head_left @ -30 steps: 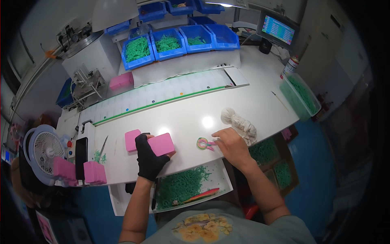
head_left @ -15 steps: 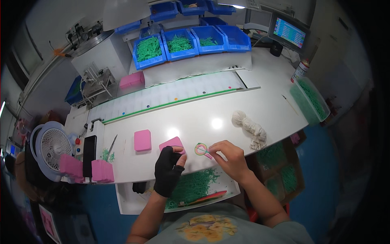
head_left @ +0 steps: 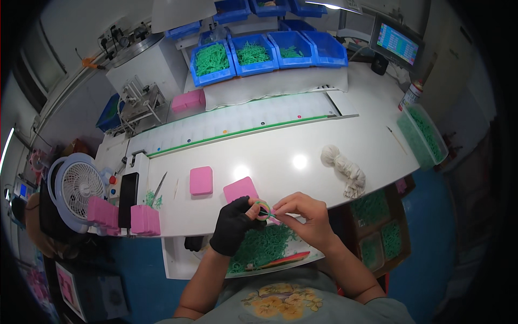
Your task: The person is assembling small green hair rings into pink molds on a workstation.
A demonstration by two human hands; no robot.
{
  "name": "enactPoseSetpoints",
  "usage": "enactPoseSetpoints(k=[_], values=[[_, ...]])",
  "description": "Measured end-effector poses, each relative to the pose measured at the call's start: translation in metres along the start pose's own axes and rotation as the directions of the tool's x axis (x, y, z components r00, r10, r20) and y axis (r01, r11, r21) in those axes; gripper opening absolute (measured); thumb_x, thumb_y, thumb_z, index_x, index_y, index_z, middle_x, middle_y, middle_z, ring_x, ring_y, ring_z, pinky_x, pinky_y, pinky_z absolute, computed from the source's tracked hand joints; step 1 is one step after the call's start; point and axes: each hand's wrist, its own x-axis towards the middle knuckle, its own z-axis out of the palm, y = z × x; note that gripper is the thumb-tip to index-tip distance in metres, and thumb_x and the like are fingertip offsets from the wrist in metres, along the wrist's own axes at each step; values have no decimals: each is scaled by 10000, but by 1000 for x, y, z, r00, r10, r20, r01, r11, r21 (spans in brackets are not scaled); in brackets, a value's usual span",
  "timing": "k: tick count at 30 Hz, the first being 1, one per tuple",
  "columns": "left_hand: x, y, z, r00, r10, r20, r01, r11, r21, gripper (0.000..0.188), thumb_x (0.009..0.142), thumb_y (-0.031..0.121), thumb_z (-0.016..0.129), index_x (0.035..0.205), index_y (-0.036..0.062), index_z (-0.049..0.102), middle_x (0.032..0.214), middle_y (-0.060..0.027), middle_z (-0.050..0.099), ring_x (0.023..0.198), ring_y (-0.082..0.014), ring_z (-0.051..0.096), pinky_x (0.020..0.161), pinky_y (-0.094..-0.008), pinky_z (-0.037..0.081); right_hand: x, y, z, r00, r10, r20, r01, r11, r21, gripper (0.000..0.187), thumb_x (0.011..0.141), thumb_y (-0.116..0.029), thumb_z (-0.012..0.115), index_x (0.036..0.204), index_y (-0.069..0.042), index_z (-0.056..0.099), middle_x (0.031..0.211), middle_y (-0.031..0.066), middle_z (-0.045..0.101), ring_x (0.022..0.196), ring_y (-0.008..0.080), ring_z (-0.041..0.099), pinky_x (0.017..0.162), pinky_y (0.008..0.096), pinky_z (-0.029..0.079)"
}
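Observation:
In front of my body, both hands hold a small ring-shaped piece (head_left: 263, 210), green and yellow round the rim with a pink part at one end. My left hand (head_left: 233, 225), in a black fingerless glove, pinches its left side between thumb and fingers. My right hand (head_left: 307, 216) is bare, its thumb and fingertips closed on the right end of the piece. Just beyond the left hand lies a pink square block (head_left: 241, 189), and a second pink block (head_left: 201, 181) is farther left. Below the hands, an open drawer (head_left: 175, 264) holds a heap of green pieces (head_left: 264, 249).
Blue bins (head_left: 214, 65) with green pieces stand at the back, behind a long sorting strip (head_left: 232, 124). White yarn (head_left: 345, 171) lies to the right, tweezers (head_left: 160, 184) to the left. A fan (head_left: 81, 181) and stacked pink blocks (head_left: 145, 220) are at far left, a green tub (head_left: 423, 135) at far right.
My left hand has moved in and taken hold of the ring-shaped piece, which only my right hand held before. The piece sits slightly lower, nearer my body. The whole view has shifted a little.

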Motion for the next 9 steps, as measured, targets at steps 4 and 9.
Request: enactPoseSetpoints(k=[4, 9], values=[[-2, -2, -1, 999, 21, 47, -20, 999, -31, 193, 947, 186, 594, 1011, 12, 647, 870, -37, 639, 794, -111, 613, 703, -257, 521, -6, 4, 4, 946, 320, 46, -299, 814, 499, 146, 870, 33, 634, 1014, 26, 613, 999, 97, 650, 907, 143, 655, 807, 265, 556], [-6, 0, 1, 997, 27, 66, -32, 997, 76, 188, 949, 194, 591, 1018, 28, 650, 898, -19, 636, 837, -119, 615, 744, -272, 527, -9, 12, 5, 909, 381, 169, -414, 778, 473, 197, 918, 7, 582, 1112, 39, 581, 1018, 94, 639, 958, 140, 640, 841, 252, 539]])
